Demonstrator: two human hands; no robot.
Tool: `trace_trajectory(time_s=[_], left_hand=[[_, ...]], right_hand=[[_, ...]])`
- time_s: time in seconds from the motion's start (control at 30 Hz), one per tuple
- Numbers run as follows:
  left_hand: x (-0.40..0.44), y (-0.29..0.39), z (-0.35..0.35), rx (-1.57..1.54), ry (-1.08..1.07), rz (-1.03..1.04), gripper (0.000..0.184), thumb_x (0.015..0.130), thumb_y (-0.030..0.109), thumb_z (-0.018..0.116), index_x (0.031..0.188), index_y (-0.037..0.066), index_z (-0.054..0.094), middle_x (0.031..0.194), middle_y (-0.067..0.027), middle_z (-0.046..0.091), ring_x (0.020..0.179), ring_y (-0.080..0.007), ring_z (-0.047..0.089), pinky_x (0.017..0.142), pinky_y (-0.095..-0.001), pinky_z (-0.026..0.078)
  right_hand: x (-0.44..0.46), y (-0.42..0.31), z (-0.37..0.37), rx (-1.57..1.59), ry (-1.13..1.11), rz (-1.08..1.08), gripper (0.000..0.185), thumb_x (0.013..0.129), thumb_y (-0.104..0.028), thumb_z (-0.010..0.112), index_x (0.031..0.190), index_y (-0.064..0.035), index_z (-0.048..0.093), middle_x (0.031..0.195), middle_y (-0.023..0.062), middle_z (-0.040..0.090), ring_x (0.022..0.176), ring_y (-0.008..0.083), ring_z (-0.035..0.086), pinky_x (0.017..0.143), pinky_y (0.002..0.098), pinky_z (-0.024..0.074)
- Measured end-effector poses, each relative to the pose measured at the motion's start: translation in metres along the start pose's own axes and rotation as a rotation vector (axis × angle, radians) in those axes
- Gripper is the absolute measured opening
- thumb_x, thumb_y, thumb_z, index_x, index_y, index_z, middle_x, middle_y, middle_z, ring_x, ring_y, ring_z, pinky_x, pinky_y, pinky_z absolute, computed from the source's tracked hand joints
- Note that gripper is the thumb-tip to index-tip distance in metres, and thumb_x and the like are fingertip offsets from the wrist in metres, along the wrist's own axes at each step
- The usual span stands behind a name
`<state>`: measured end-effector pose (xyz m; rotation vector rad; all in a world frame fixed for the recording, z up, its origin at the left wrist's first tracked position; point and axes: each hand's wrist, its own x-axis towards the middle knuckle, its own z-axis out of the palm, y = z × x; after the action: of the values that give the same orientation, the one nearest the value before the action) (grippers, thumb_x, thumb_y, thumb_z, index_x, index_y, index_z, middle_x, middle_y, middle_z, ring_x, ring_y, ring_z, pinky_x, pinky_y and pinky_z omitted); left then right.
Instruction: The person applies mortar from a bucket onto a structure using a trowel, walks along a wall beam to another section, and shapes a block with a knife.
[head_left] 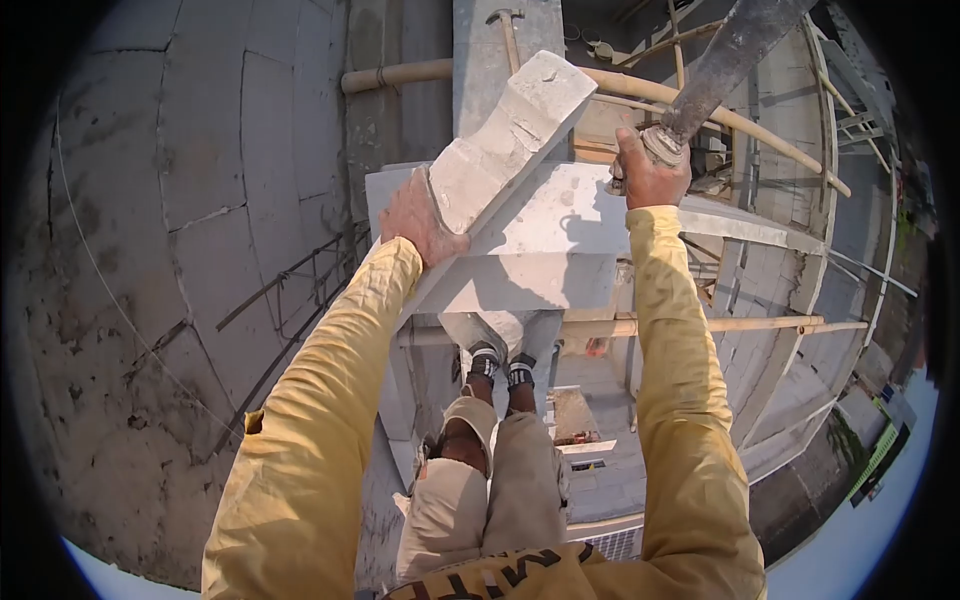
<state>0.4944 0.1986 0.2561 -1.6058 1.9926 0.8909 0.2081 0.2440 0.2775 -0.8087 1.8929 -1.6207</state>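
Observation:
My left hand [422,218] grips the lower end of a pale, notched block [510,135], which tilts up to the right above a white block surface [540,220]. To the right, my right hand [655,170] is closed round the handle of a large saw-like blade [735,65] that points up and right, its far end out of view. The blade and the block are apart. Dust covers my fingers. Shadows of the hand and tool fall on the white surface.
A hammer [508,38] lies on a grey plank beyond the block. Bamboo poles [745,122] cross ahead and below. A grey block wall [205,170] stands at the left, with metal bars [290,290] beside it. My feet [500,368] stand high above a lower floor.

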Motion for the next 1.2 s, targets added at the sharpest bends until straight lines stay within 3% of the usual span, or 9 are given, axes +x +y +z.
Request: trace_trajectory(time_s=[0.07,0.13,0.33,0.4,0.53,0.77,0.9,1.07,1.2], left_hand=[[-0.001,0.001,-0.001,0.001,0.023,0.013,0.122,0.058,0.042,0.084,0.153,0.001,0.018,0.147,-0.0204,0.039,0.135,-0.0363,0.04,0.109,-0.0562,0.034],[-0.002,0.006,-0.008,-0.005,0.001,0.019,0.121,0.058,0.042,0.084,0.152,0.002,0.019,0.146,-0.0201,0.04,0.135,-0.0361,0.04,0.109,-0.0559,0.035],[-0.003,0.006,-0.007,-0.01,0.054,0.013,0.115,0.056,0.041,0.083,0.149,0.006,0.025,0.137,-0.0196,0.047,0.131,-0.0363,0.044,0.106,-0.0558,0.038],[-0.006,0.01,-0.009,-0.013,-0.042,-0.019,0.117,0.058,0.04,0.084,0.151,0.004,0.022,0.142,-0.019,0.045,0.134,-0.0343,0.041,0.108,-0.0544,0.037],[-0.004,0.008,-0.008,0.013,0.02,-0.006,0.117,0.058,0.041,0.083,0.151,0.004,0.022,0.143,-0.0187,0.043,0.135,-0.0336,0.041,0.107,-0.0559,0.037],[0.015,-0.019,0.04,-0.09,0.226,0.052,0.108,0.055,0.044,0.08,0.143,0.005,0.032,0.138,-0.0184,0.045,0.132,-0.0357,0.042,0.105,-0.0546,0.038],[0.001,-0.001,-0.002,-0.044,0.025,0.059,0.113,0.055,0.044,0.08,0.147,0.003,0.027,0.14,-0.0204,0.043,0.133,-0.0368,0.041,0.106,-0.0543,0.037],[-0.005,0.005,-0.005,0.003,0.046,0.02,0.116,0.056,0.044,0.08,0.149,0.001,0.026,0.141,-0.0222,0.042,0.133,-0.0394,0.041,0.107,-0.0563,0.036],[0.002,-0.003,0.017,0.157,0.081,0.103,0.118,0.057,0.045,0.08,0.149,-0.001,0.024,0.14,-0.0225,0.043,0.132,-0.0396,0.041,0.107,-0.0558,0.036]], right_hand=[[-0.012,0.04,-0.012,-0.355,-0.087,0.243,0.037,0.077,-0.028,0.079,0.099,-0.005,0.06,0.074,0.0098,0.066,0.061,0.0183,0.065,0.059,0.0306,0.0525],[-0.036,0.106,-0.035,-1.038,-0.657,0.333,0.044,0.076,-0.032,0.076,0.11,-0.0078,0.062,0.101,0.015,0.07,0.1,0.0293,0.067,0.089,0.0364,0.0515],[-0.039,0.105,-0.036,-0.732,-0.66,0.605,0.045,0.076,-0.035,0.079,0.105,-0.0056,0.062,0.086,0.0122,0.07,0.071,0.0237,0.067,0.072,0.0352,0.0544],[-0.013,0.093,-0.036,-0.585,-0.923,0.891,0.047,0.074,-0.037,0.079,0.105,-0.0053,0.062,0.084,0.011,0.07,0.071,0.0221,0.066,0.073,0.0341,0.054],[-0.02,0.012,-0.002,-1.169,-0.691,0.156,0.036,0.081,-0.031,0.069,0.106,-0.0055,0.062,0.092,0.0206,0.071,0.08,0.0367,0.069,0.076,0.0445,0.0553],[-0.081,-0.054,0.024,-0.572,-0.739,-0.501,0.026,0.079,-0.016,0.068,0.104,-0.0127,0.062,0.1,0.0135,0.068,0.092,0.0361,0.067,0.079,0.0463,0.054],[-0.06,0.041,-0.009,-1.263,-0.758,0.455,0.031,0.092,-0.025,0.053,0.117,-0.0065,0.05,0.103,0.0234,0.069,0.1,0.0429,0.067,0.089,0.0502,0.052],[-0.092,-0.004,0.001,-1.181,-0.676,0.447,0.032,0.089,-0.025,0.059,0.114,-0.0052,0.054,0.101,0.0231,0.069,0.096,0.0435,0.067,0.088,0.0499,0.0518],[-0.107,-0.027,0.007,-0.776,-0.649,-0.207,0.028,0.083,-0.018,0.069,0.108,-0.0092,0.058,0.092,0.0165,0.066,0.085,0.0382,0.065,0.074,0.0465,0.0523]])
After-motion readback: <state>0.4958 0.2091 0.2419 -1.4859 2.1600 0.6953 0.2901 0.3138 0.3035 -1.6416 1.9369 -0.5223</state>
